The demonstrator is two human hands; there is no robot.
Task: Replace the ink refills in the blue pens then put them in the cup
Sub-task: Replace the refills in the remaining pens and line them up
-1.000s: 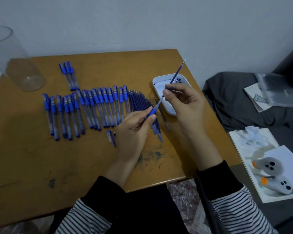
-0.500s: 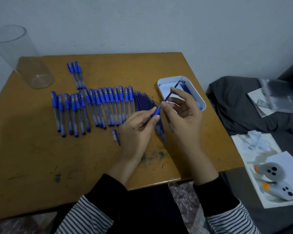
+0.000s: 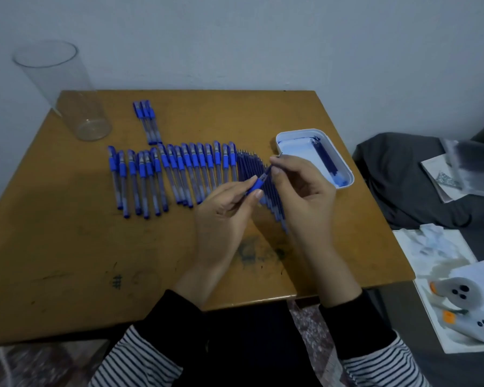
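One cup [image 3: 67,99], one tray [image 3: 299,132] (two hands [image 3: 224,216] [image 3: 305,196])

Blue pens [image 3: 179,174] in row — refills [image 3: 250,169] just right; one pen [image 3: 258,184] raised, refill [image 3: 267,171] partly in; clear cup [image 3: 67,93] upright, far left.

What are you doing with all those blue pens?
A person is fitting one pen. The left hand grips a blue pen barrel, and the right hand pinches the refill sticking out of its end. A row of capped blue pens and a bunch of loose refills lie on the wooden table. The clear cup at the far corner holds no pens yet.
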